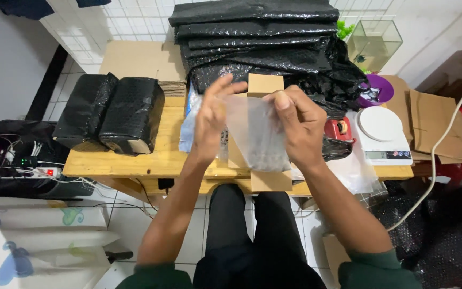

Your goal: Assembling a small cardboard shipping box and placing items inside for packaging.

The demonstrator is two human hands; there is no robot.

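Now both hands are up over the wooden counter [135, 160]: the left hand [209, 120] and right hand [300, 126] pinch a clear plastic bag [258, 134] between them, held above an open cardboard box [266, 85]. Two black-wrapped parcels [110, 112] sit left, a white scale [383, 134] right.

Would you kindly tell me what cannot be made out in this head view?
- Contents of the clear plastic bag: blurred, held between left hand and right hand.
- Flat brown cardboard box: mostly behind the bag.
- White kitchen scale display: too small.
- Red tape dispenser: partly behind the right hand.
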